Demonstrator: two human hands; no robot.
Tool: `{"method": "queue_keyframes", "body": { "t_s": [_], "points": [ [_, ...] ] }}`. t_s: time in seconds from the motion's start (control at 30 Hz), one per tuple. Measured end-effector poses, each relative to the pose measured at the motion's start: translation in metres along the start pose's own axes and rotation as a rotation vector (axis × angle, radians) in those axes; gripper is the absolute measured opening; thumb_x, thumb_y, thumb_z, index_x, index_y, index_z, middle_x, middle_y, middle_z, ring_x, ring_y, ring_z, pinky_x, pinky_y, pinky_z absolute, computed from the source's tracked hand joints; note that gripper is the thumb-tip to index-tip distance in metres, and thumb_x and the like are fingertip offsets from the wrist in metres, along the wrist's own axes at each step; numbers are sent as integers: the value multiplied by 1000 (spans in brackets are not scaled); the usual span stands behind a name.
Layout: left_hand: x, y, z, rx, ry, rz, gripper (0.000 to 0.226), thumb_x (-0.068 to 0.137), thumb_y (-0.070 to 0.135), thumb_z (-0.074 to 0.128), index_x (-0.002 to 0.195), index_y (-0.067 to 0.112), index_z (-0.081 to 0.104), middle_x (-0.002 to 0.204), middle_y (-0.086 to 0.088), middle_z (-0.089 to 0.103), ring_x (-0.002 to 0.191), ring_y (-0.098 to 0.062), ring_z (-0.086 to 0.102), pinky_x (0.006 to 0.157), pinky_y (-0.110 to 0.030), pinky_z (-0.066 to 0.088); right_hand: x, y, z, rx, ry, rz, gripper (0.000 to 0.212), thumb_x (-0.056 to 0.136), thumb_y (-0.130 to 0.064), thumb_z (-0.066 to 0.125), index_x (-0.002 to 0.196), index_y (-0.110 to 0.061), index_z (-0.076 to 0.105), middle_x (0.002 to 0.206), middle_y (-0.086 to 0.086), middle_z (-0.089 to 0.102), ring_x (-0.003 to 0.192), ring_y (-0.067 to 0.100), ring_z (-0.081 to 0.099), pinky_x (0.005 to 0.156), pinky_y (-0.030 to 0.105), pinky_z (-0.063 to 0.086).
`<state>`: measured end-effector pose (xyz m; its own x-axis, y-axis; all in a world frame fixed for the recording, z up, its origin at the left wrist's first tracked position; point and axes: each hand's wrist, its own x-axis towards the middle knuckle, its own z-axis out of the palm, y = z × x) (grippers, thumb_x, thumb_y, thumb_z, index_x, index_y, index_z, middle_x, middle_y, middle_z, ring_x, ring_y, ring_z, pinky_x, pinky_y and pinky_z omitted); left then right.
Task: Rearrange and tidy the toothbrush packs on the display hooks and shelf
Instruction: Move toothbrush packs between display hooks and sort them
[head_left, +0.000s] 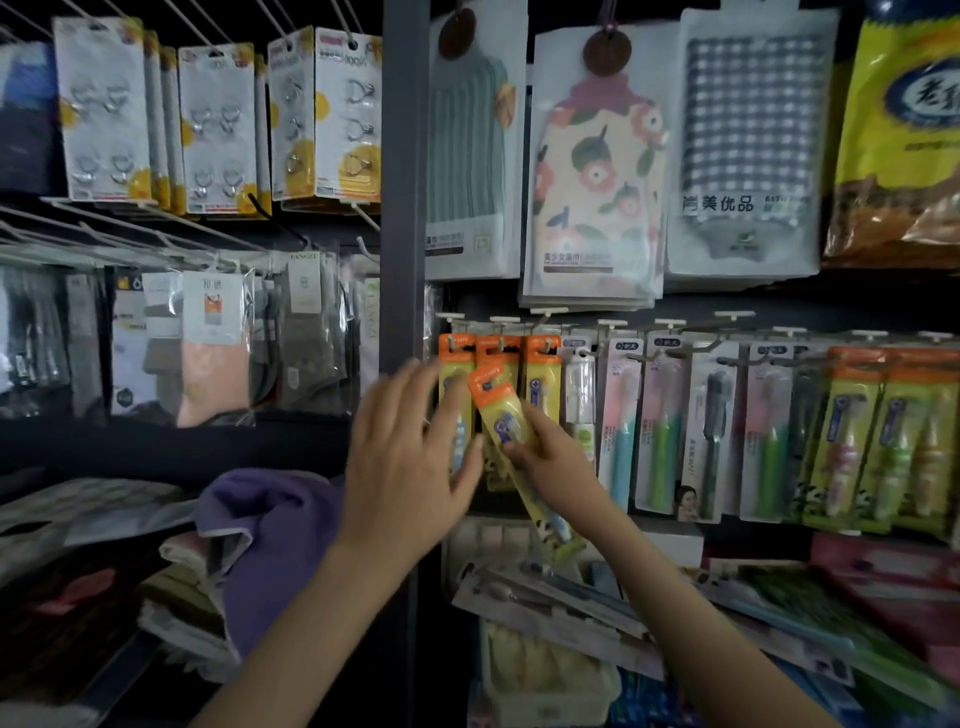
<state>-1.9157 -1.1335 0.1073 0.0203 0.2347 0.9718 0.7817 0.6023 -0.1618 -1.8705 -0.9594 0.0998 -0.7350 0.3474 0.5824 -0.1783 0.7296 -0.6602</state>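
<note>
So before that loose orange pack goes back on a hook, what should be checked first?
1. Right hand grips the orange toothbrush pack: ok.
2. Pack upright for hanging: not ok, it is tilted.
3. Hang hole lined up with a hook: cannot tell.
4. Left hand free to steady the hanging orange packs: ok, fingers open.
5. Room left on the hook: cannot tell.

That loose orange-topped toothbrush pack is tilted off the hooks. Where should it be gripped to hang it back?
Pinch the orange-topped pack by its flat sides just below the orange header, coming from the front-right as the right hand does now. That probably leaves the header's top free to meet a hook, while the open left hand steadies the hanging packs.
</note>
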Motion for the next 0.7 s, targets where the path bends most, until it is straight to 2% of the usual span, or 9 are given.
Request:
{"method": "queue_keyframes", "body": {
  "t_s": [0.1,0.2,0.27,0.33,0.43,0.5,0.7],
  "points": [
    [13,-21,12,62,-34,-81,64,84,35,52,142,11,41,146,-20,27,136,-37,24,113,-49,18,17,0,3,-237,65,-59,57,97,-20,49,148,-26,24,129,7,51,104,19,55,84,27,44],
    [11,-27,29,-8,-51,-114,73,79,26,63,145,16,34,152,-17,12,140,-37,15,114,-48,13,33,-3,11,-414,162,-91,60,99,-25,45,149,-29,14,133,10,51,97,23,61,73,33,51],
    [11,-28,34,-28,-8,-108,73,77,18,65,144,17,34,152,-18,13,140,-36,16,114,-46,15,40,-4,19,-506,226,-65,60,99,-27,42,150,-27,10,132,11,52,92,25,64,65,36,52],
    [11,-30,35,-47,20,-98,68,79,18,61,142,17,36,152,-18,15,140,-37,18,114,-47,18,45,-5,28,-535,261,-26,54,100,-27,39,148,-19,16,123,12,57,87,26,64,59,34,48],
    [10,-32,37,-73,24,-94,60,80,23,57,138,14,42,152,-18,15,140,-37,19,115,-47,20,51,-2,39,-484,294,27,32,101,-24,36,127,-4,37,103,15,63,82,30,64,56,34,46],
    [9,-32,38,-88,25,-87,56,81,24,56,134,14,45,152,-18,16,140,-38,20,114,-47,21,56,0,43,-423,319,74,28,101,-24,35,118,-2,40,97,17,64,81,32,65,55,36,48],
    [9,-33,39,-132,42,-84,50,80,25,57,128,12,50,151,-17,17,139,-38,23,114,-46,23,75,13,48,-511,324,111,34,100,-24,34,127,-3,32,92,17,67,76,31,67,56,36,53]
  ]
}}
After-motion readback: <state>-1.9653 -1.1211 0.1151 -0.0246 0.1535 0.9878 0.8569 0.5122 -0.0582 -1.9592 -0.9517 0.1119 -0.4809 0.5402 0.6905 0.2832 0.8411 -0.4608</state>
